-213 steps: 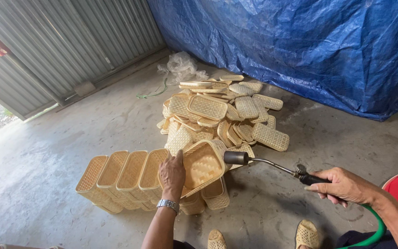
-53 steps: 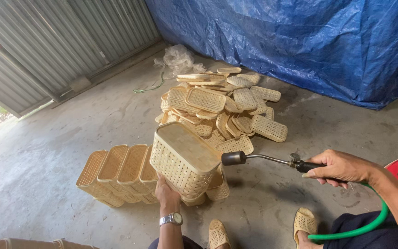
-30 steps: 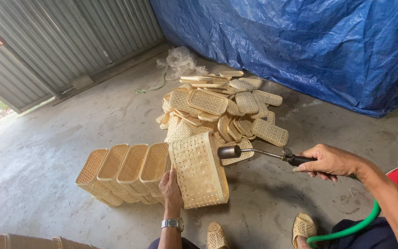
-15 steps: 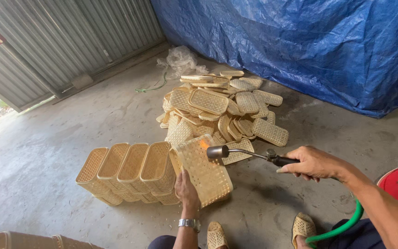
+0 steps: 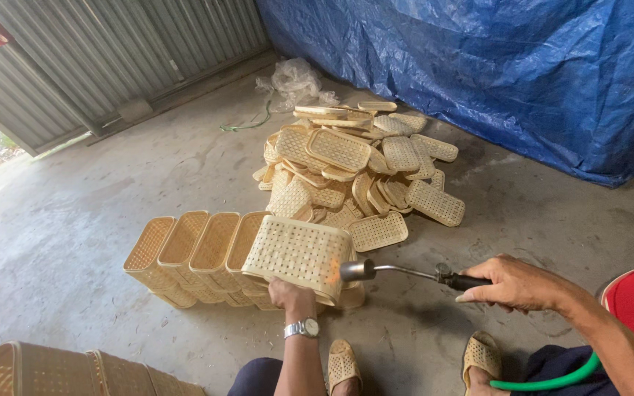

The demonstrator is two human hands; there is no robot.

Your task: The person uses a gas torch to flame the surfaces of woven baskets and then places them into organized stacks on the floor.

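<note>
The person's left hand point(image 5: 293, 295), a watch on its wrist, is closed around the underside of a pale woven basket point(image 5: 299, 253), holding it tipped on its side just above the concrete floor point(image 5: 75, 220). The right hand point(image 5: 516, 283) is wrapped around the black handle of a gas torch point(image 5: 405, 271), whose nozzle sits right against the basket's end, where a small orange glow shows on the weave. Just behind the held basket stands a row of baskets point(image 5: 192, 253), set side by side with their mouths up; from where I stand they look empty, though I can't see to the bottom of each. I'd judge those to be the ones already gone over with the flame, but no scorching shows to prove it. Farther back lies a loose heap of flat woven lids point(image 5: 354, 169), none fitted to a basket yet, so that part seems undone. A green hose point(image 5: 552, 380) curls by the person's sandalled feet, and more wickerwork point(image 5: 53, 374) sits at the near left edge. A blue tarpaulin point(image 5: 493, 66) hangs behind.
</note>
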